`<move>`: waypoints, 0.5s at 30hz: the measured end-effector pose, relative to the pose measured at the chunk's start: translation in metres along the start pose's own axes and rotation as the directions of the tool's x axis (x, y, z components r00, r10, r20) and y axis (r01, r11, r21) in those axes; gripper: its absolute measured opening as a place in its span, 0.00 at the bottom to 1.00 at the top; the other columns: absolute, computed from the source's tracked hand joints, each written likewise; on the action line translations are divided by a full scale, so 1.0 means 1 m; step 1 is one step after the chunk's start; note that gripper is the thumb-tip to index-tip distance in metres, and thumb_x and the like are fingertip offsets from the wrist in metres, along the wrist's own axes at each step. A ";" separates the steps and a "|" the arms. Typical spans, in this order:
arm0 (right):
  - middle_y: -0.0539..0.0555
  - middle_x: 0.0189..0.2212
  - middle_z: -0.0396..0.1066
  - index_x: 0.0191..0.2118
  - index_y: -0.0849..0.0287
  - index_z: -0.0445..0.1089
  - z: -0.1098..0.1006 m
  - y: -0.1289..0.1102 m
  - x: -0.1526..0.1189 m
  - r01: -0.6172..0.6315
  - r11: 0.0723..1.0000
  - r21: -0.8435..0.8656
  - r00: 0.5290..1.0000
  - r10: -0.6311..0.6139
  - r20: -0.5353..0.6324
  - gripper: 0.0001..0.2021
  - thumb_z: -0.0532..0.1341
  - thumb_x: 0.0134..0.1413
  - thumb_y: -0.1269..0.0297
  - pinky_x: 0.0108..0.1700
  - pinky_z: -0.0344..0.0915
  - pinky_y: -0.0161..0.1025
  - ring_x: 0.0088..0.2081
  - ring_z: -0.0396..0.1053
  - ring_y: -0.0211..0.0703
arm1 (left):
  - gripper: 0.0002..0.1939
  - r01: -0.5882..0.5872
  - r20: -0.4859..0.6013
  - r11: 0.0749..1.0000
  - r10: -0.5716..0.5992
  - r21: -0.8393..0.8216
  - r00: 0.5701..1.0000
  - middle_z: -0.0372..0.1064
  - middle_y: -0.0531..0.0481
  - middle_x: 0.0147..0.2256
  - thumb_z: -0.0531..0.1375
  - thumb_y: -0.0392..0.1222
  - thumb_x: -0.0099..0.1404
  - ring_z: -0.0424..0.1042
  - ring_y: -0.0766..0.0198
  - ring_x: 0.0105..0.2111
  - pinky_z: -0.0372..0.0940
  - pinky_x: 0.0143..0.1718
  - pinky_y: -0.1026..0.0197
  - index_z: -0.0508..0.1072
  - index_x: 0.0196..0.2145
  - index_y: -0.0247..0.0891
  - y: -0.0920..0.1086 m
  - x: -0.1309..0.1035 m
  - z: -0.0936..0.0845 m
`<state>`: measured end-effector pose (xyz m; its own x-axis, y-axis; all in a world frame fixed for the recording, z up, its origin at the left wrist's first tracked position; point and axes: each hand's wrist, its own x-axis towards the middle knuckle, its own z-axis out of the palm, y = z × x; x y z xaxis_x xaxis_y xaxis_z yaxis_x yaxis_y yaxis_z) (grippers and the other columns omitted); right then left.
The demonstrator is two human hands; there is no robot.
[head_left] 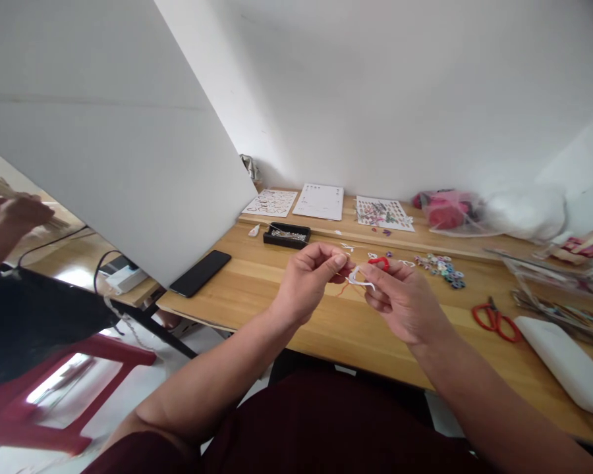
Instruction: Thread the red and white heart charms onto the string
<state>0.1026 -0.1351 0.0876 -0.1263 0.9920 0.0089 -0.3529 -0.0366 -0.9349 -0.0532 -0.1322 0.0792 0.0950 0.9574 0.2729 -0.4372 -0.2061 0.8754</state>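
My left hand [312,280] is raised over the wooden table, thumb and fingers pinched together; what lies between its fingertips is too small to make out. Close on its right, my right hand [400,293] grips a small white crocheted piece [360,278] between thumb and fingers. A red piece [379,263] shows at the fingers of the same hand. Thin orange thread [344,288] hangs below the fingertips of both hands. Behind the hands, small white and purple pieces lie on the table.
On the table [257,289] are a black phone [200,272], a black tray of beads [286,234], small colourful pieces [442,268], red-handled scissors [495,320] and a white case [566,362]. Sheets, bags and a wall stand behind. Left of a grey partition [128,145], another person's hands show.
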 end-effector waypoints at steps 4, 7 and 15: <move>0.43 0.16 0.55 0.21 0.60 0.71 -0.004 0.003 -0.001 0.044 0.999 -0.010 0.999 -0.044 0.013 0.13 0.76 0.39 0.63 0.18 0.42 0.31 0.17 0.46 0.26 | 0.13 0.032 -0.002 0.997 -0.033 -0.064 0.999 0.75 0.50 0.30 0.70 0.45 0.57 0.72 0.70 0.29 0.66 0.34 0.65 0.73 0.31 0.34 0.000 -0.001 0.002; 0.43 0.16 0.56 0.21 0.60 0.72 -0.006 0.005 -0.001 0.057 0.998 -0.010 0.998 -0.057 0.018 0.13 0.76 0.41 0.64 0.19 0.42 0.31 0.17 0.46 0.25 | 0.13 0.042 -0.007 0.997 -0.043 -0.067 0.999 0.75 0.50 0.30 0.70 0.45 0.57 0.72 0.70 0.29 0.66 0.34 0.66 0.73 0.31 0.34 0.000 -0.002 0.003; 0.43 0.16 0.57 0.23 0.60 0.73 -0.007 0.004 -0.002 0.065 0.998 0.017 0.997 -0.064 -0.040 0.13 0.77 0.38 0.62 0.18 0.43 0.30 0.17 0.46 0.25 | 0.13 0.051 0.022 0.999 -0.051 -0.002 0.998 0.77 0.48 0.34 0.66 0.49 0.62 0.74 0.69 0.32 0.69 0.37 0.64 0.75 0.36 0.35 -0.004 -0.001 0.000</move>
<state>0.1082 -0.1362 0.0813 -0.0657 0.9963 0.0548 -0.3762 0.0261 -0.9262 -0.0514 -0.1327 0.0753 0.1368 0.9620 0.2364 -0.4334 -0.1565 0.8875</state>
